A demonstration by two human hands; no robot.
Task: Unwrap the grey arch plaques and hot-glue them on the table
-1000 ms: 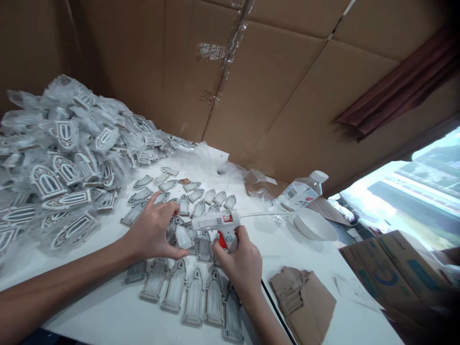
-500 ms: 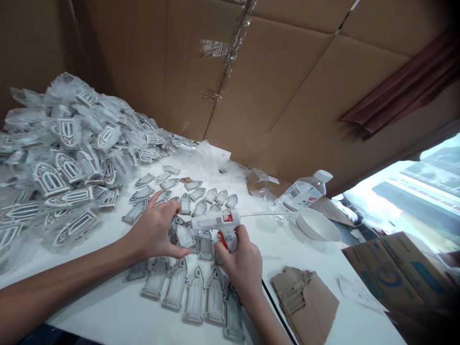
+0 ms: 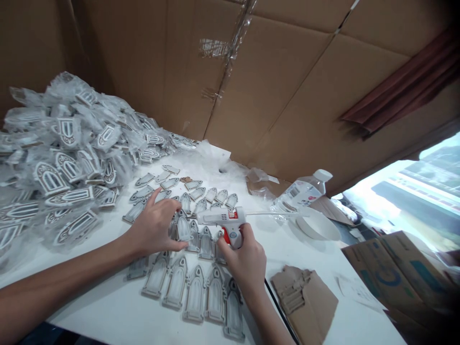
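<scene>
My right hand (image 3: 246, 256) is wrapped round the handle of a white hot glue gun (image 3: 223, 218), its fingers near the red trigger. A clear glue stick (image 3: 268, 213) sticks out of the gun's rear, and its nozzle points left. Between the thumb and fingers of my left hand (image 3: 156, 225) is a small arched window-shaped piece (image 3: 183, 227), tilted a little off the table. The nozzle is just to the right of that piece's top. Several similar grey-white arched pieces (image 3: 194, 294) lie in rows below and behind both hands.
A heap of plastic-wrapped arched pieces (image 3: 66, 167) covers the left of the white table (image 3: 108, 306). To the right are a plastic bottle (image 3: 304, 189), a white bowl (image 3: 319, 227), and a torn cardboard piece (image 3: 311, 304) beside a black cord (image 3: 278, 306). Cardboard (image 3: 287, 86) walls the back.
The glue gun has shifted slightly right and up, so its nozzle is farther from the held piece. My left hand and its piece have risen slightly.
</scene>
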